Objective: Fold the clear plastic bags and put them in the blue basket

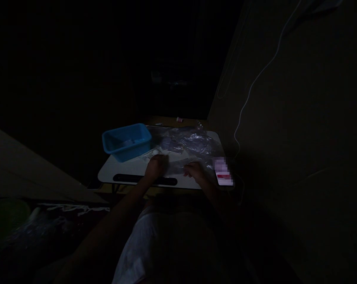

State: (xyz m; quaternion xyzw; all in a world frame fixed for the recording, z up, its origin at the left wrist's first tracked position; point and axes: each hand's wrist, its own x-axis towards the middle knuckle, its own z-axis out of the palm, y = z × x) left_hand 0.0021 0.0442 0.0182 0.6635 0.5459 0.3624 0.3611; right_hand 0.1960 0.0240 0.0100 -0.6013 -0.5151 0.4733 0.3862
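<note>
The held sheet [176, 167] looks like thin, translucent plastic; the crumpled wrapping [197, 139] like glossy plastic film; the basin [133, 151] like smooth plastic; the tabletop [108, 170] smooth.

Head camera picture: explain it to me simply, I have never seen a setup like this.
There is no machine here, just a person's bare left hand and right hand. The one picture comes from a camera worn on the head, looking forward and down, so the forearms reach in from below. The room is very dark.

On the small white table stands a blue basin at the left, with crumpled clear plastic toward the back. A lit, phone-like screen is at the right edge, its display pixelated. Between the hands lies a translucent plastic piece; both hands appear to hold it, though the dark hides the exact grip.
</note>
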